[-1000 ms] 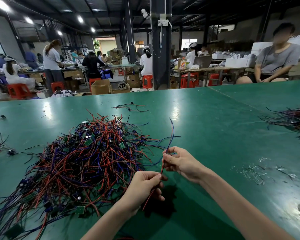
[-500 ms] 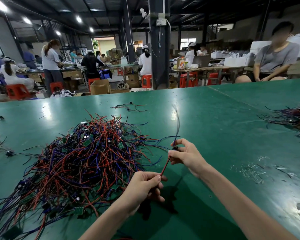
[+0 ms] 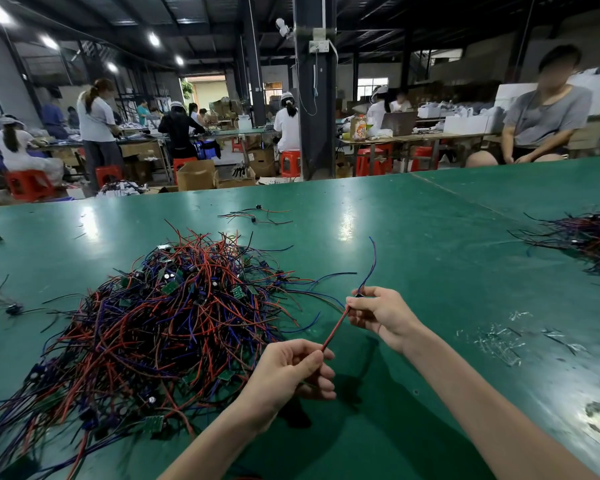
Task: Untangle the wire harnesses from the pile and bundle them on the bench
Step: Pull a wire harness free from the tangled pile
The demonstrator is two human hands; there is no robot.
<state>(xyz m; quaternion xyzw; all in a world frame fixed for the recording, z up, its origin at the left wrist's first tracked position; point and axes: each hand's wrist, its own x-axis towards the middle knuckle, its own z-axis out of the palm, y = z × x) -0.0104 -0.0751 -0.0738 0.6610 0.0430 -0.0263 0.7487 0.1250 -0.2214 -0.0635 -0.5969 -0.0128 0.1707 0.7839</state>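
Wire harness first: one red-and-blue length is held taut just above the bench, right beside the pile. Nearest me, the left hand is curled round its lower end. The right hand pinches it higher up, where a small dark part seems to sit. The hands are apart, with a short red stretch between them, and the blue tail springs up past the right fingers.

My worry is that loose tail. It waves close to the pile, so a careless swing could snag it back among the strands, and a hard tug might strain the wire at its joint.

Clear plastic scraps lie to the right, and a second heap sits farther off. The only container I can spot is an open cardboard box on the floor beyond, and I cannot see what is in it.
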